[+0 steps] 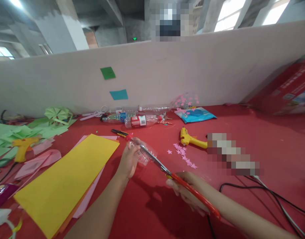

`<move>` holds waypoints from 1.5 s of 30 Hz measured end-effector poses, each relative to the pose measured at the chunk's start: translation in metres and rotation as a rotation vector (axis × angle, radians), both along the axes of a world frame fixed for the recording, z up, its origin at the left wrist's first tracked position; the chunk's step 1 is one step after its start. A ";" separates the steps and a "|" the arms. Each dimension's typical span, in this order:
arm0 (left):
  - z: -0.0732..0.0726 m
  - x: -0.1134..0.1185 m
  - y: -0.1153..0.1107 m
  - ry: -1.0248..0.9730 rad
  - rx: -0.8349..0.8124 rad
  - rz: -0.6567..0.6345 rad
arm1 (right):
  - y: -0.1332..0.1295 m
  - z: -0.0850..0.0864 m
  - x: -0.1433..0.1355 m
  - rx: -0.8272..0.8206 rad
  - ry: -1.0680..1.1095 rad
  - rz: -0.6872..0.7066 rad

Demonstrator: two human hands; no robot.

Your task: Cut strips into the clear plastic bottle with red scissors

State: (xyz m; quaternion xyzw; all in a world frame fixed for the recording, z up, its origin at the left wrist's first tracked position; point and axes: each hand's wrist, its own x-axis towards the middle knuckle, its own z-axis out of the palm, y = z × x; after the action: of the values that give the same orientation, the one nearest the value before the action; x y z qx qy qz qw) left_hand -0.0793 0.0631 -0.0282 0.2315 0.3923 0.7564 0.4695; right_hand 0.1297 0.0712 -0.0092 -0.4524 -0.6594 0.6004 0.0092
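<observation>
My left hand [129,161] is closed around a clear plastic bottle piece [147,151] with a red cap at its far left end. In my right hand [186,189] are scissors [192,192] with red handles, my fingers wrapped round them. The long metal blades point up and left and lie across the bottle piece. Whether they cut into the plastic, I cannot tell. Just beyond the red cap lies a black and yellow utility knife [119,133], partly hidden.
Yellow paper sheets [70,179] lie to the left, near green paper scraps [23,132] and a yellow glue gun [24,147]. Further back are plastic bottles [142,121] and a blue wipes packet [195,115]. Pink stars [183,152], another glue gun [192,138] and cables [264,188] lie rightward.
</observation>
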 end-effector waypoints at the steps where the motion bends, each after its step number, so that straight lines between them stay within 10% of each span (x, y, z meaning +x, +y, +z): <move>1: 0.000 0.000 0.000 0.007 -0.003 0.000 | 0.001 0.000 0.001 -0.014 0.014 0.003; 45: -0.004 0.010 -0.004 0.213 -0.046 -0.178 | -0.001 0.005 -0.001 -0.029 -0.026 -0.043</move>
State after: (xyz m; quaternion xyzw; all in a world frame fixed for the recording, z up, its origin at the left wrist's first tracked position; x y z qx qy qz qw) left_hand -0.0698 0.0589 -0.0322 0.3335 0.4351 0.6738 0.4955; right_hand 0.1283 0.0702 -0.0043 -0.4744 -0.6407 0.6037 0.0071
